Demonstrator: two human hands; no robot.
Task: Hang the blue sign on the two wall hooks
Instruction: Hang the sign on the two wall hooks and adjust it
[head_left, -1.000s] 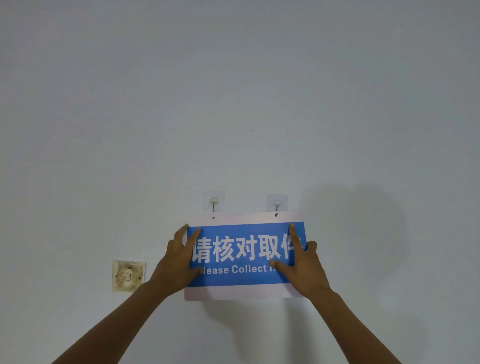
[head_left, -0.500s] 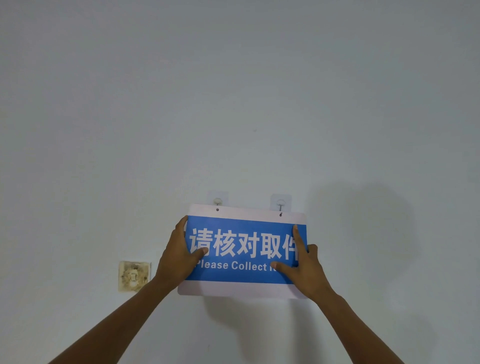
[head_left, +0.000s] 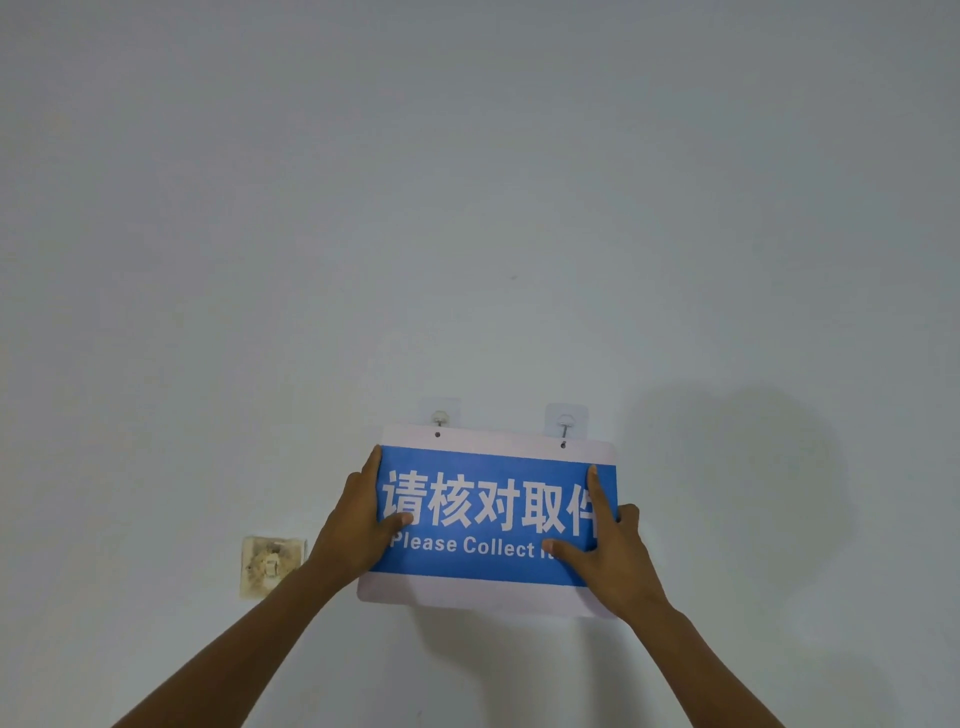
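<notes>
The blue sign (head_left: 488, 519), white-bordered with white lettering, is held against the wall, slightly tilted with its left side higher. My left hand (head_left: 358, 525) grips its left edge, thumb on the face. My right hand (head_left: 608, 551) holds its right side, index finger stretched up over the lettering. Two clear adhesive hooks are on the wall just above: the left hook (head_left: 439, 415) is partly covered by the sign's top edge, and the right hook (head_left: 565, 425) reaches down to the sign's right hole. Whether either hook passes through a hole, I cannot tell.
A stained, yellowed wall socket plate (head_left: 271, 566) sits left of the sign beside my left forearm. The rest is plain pale wall, with my shadow falling at the right.
The sign has risen on the wall; its top edge now overlaps the left hook's base. Its left side went up more, so it tilts. Both hands kept their hold.
</notes>
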